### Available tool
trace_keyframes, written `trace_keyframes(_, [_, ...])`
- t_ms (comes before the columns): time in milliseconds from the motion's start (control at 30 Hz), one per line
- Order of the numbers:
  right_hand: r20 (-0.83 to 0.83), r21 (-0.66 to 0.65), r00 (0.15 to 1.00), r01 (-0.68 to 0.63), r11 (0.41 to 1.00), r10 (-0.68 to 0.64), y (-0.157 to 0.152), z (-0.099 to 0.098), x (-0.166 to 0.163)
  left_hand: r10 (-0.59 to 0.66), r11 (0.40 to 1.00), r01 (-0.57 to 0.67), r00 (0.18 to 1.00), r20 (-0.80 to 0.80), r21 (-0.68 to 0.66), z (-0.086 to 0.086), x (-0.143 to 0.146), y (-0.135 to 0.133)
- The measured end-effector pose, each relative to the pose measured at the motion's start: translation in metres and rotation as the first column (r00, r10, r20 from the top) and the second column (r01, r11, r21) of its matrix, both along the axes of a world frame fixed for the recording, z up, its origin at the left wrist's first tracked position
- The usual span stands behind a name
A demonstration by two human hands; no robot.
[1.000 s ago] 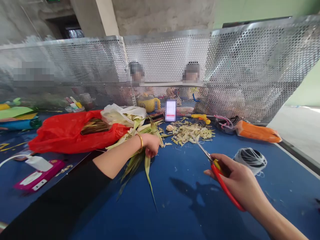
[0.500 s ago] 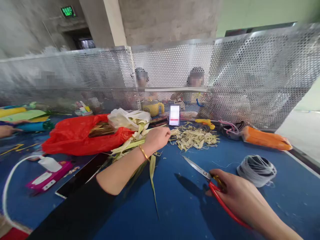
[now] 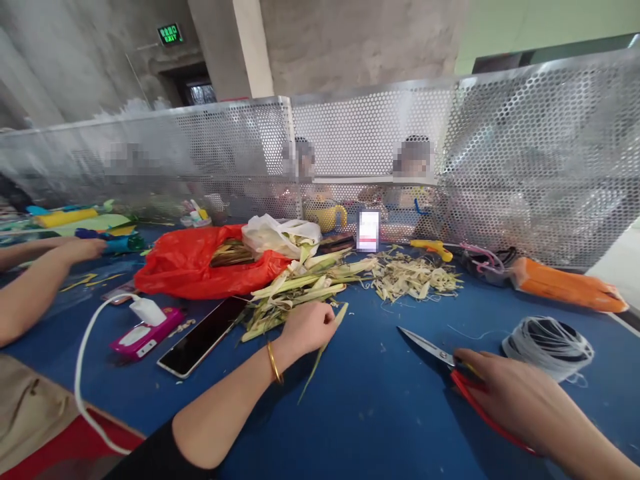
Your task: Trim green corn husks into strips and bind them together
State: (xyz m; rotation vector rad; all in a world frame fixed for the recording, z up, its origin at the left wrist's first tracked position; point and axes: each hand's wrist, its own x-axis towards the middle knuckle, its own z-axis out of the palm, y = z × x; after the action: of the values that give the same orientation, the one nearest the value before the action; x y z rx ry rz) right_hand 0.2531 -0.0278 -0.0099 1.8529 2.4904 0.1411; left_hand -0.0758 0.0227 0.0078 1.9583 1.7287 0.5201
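Left hand [image 3: 307,327] grasping leaf strip [image 3: 325,337] from pile; right hand [image 3: 520,400] gripping scissors [image 3: 450,363] on table [image 3: 380,413]. Picking stage; trimming needs strip lifted to blades.

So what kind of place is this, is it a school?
More likely a shared craft workshop. A long blue worktable has a perforated metal screen with other people behind it, there are long green leaves beside a heap of pale leaf trimmings, and the right hand holds red-handled scissors.
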Motion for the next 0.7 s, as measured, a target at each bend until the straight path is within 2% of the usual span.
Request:
trace_keyframes(33, [0.001,-0.012,1.000,0.000,1.000,0.000,0.001,0.001,0.002,-0.008,0.997,0.020,0.987,0.163,-0.074,0.002,0.002,-0.001])
trace_keyframes(67, [0.002,-0.024,1.000,0.009,1.000,-0.009,0.003,0.002,0.003,0.011,0.981,0.061,0.927,0.374,-0.183,0.004,0.004,-0.003])
trace_keyframes(133, [0.003,-0.036,0.999,0.040,0.999,-0.040,0.004,0.004,0.005,0.149,0.902,0.209,0.673,0.724,-0.379,0.008,0.011,-0.008])
trace_keyframes(167, [0.004,-0.034,0.999,0.051,0.998,-0.051,0.004,0.004,0.004,0.237,0.863,0.263,0.543,0.805,-0.432,0.008,0.015,-0.010])
trace_keyframes(200, [0.005,-0.030,0.999,0.052,0.998,-0.052,0.004,0.005,0.003,0.305,0.837,0.290,0.457,0.835,-0.464,0.008,0.018,-0.013])
trace_keyframes(267, [0.016,-0.014,1.000,0.027,1.000,-0.027,0.001,0.005,-0.001,0.395,0.814,0.283,0.370,0.841,-0.507,0.005,0.026,-0.018])
trace_keyframes(367, [0.088,-0.007,0.996,-0.006,1.000,0.006,-0.003,0.009,-0.006,0.427,0.816,0.254,0.340,0.838,-0.519,-0.002,0.036,-0.022])
trace_keyframes(500, [0.214,-0.003,0.977,0.019,1.000,-0.018,-0.004,0.028,-0.016,0.341,0.872,0.206,0.393,0.854,-0.444,-0.010,0.042,-0.026])
trace_keyframes(567, [0.127,0.044,0.992,0.004,0.999,-0.010,-0.003,0.041,-0.029,0.268,0.904,0.187,0.454,0.850,-0.384,-0.013,0.043,-0.027])
trace_keyframes(600, [0.016,0.104,0.999,-0.038,0.994,0.036,-0.002,0.046,-0.038,0.227,0.917,0.184,0.488,0.842,-0.354,-0.014,0.044,-0.028])
trace_keyframes(667, [-0.190,0.206,0.966,-0.134,0.969,0.174,-0.001,0.053,-0.060,0.155,0.931,0.197,0.550,0.821,-0.307,-0.015,0.045,-0.030])
trace_keyframes(700, [-0.209,0.242,0.942,-0.211,0.947,0.264,0.000,0.053,-0.071,0.122,0.933,0.214,0.571,0.812,-0.290,-0.016,0.046,-0.031])
